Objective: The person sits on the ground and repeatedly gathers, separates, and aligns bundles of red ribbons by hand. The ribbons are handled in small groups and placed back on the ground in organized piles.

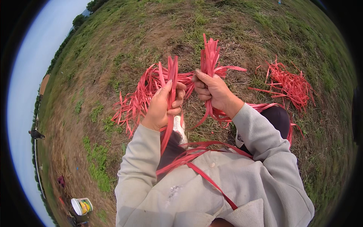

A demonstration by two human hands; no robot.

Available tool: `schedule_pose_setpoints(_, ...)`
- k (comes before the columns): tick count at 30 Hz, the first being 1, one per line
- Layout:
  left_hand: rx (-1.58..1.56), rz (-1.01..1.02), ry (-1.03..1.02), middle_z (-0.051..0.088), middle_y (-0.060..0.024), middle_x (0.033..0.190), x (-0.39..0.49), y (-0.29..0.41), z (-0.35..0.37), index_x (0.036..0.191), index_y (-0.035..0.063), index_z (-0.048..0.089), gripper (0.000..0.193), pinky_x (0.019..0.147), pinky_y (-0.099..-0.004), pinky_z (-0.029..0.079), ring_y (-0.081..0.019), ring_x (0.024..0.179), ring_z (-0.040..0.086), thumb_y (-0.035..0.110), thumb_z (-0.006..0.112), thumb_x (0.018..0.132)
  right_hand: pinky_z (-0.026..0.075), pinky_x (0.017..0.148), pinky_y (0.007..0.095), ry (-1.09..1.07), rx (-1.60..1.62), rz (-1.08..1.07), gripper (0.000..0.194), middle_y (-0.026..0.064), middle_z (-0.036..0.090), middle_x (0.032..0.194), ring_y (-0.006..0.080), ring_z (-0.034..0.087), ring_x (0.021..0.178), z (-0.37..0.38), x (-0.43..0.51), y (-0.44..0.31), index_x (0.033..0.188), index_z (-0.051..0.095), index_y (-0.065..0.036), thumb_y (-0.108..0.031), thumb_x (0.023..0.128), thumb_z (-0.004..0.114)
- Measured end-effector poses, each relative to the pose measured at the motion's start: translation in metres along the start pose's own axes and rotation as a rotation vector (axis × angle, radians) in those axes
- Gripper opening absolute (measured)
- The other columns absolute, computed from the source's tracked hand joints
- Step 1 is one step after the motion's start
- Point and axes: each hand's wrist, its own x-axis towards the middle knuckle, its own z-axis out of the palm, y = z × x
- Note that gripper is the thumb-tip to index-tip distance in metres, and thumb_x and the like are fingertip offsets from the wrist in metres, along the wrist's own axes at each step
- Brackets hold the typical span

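Note:
My left hand (167, 102) grips a few flat red plastic strips (172, 68), their ends sticking up above the thumb. In my right hand (211, 88) is a thicker bunch of red strips (210, 55), clasped upright with uneven tips. The two hands are apart, held up in front of me. Behind and below the left one, a loose heap of red strips (141, 90) spreads over the ground. More long strips (195, 156) run across my lap and jacket, and one narrow strip (214, 184) trails over the jacket front.
A tangled pile of red strips (292, 83) lies on the grass at right. My white shoe (179, 129) is below the left hand. A white bucket (82, 206) lies tipped at lower left. Far off at left stands a person (37, 134) in dark clothes.

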Motion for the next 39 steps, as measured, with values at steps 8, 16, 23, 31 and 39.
schedule_pose_setpoints(8,0.269,0.094,0.090,0.051,0.0017,0.071,-0.003,-0.016,0.014,0.102,0.0056,0.056,0.030,0.039,-0.0165,0.027,-0.0028,0.051,0.037,0.034,0.046,0.099,0.023,0.039,0.0196,0.074,-0.182,-0.089,0.016,-0.0031,0.057,0.063,0.0009,0.036,0.043,0.022,-0.004,0.011,0.092,0.064,-0.007,-0.019,0.084,0.071)
schedule_pose_setpoints(16,0.284,0.239,0.309,0.059,-0.0059,0.080,0.003,-0.020,-0.015,0.094,0.0058,0.052,0.030,0.051,-0.0258,0.054,-0.0134,0.067,0.061,0.033,0.042,0.100,0.019,0.039,0.0190,0.088,-0.048,-0.103,0.012,-0.0069,0.047,0.065,0.0013,0.031,0.043,0.013,-0.007,0.014,0.089,0.057,-0.010,-0.018,0.088,0.066)
schedule_pose_setpoints(23,0.152,0.067,0.173,0.061,-0.0053,0.087,-0.011,-0.015,-0.017,0.094,0.0036,0.060,0.019,0.038,-0.0151,0.026,-0.0006,0.049,0.035,0.022,0.057,0.094,0.019,0.038,0.0186,0.015,-0.068,-0.068,0.011,-0.0055,0.048,0.070,0.0006,0.031,0.044,0.003,-0.014,0.012,0.091,0.054,-0.011,-0.019,0.091,0.062)
schedule_pose_setpoints(31,0.058,-0.096,0.103,0.058,-0.0008,0.071,-0.016,-0.028,-0.001,0.097,0.0024,0.059,0.016,0.034,-0.0151,0.023,-0.0003,0.044,0.035,0.018,0.060,0.093,0.020,0.038,0.0204,0.009,-0.070,-0.082,0.015,-0.0035,0.049,0.068,0.0020,0.032,0.043,0.004,-0.013,0.009,0.089,0.055,-0.007,-0.020,0.090,0.063)
schedule_pose_setpoints(39,0.112,-0.060,0.066,0.055,0.0010,0.068,-0.017,-0.027,0.000,0.092,0.0038,0.060,0.011,0.037,-0.0162,0.026,-0.0023,0.046,0.039,0.013,0.066,0.088,0.020,0.038,0.0187,0.068,-0.124,-0.070,0.013,-0.0062,0.045,0.064,0.0010,0.031,0.044,0.004,-0.012,0.010,0.090,0.054,-0.010,-0.021,0.092,0.061)
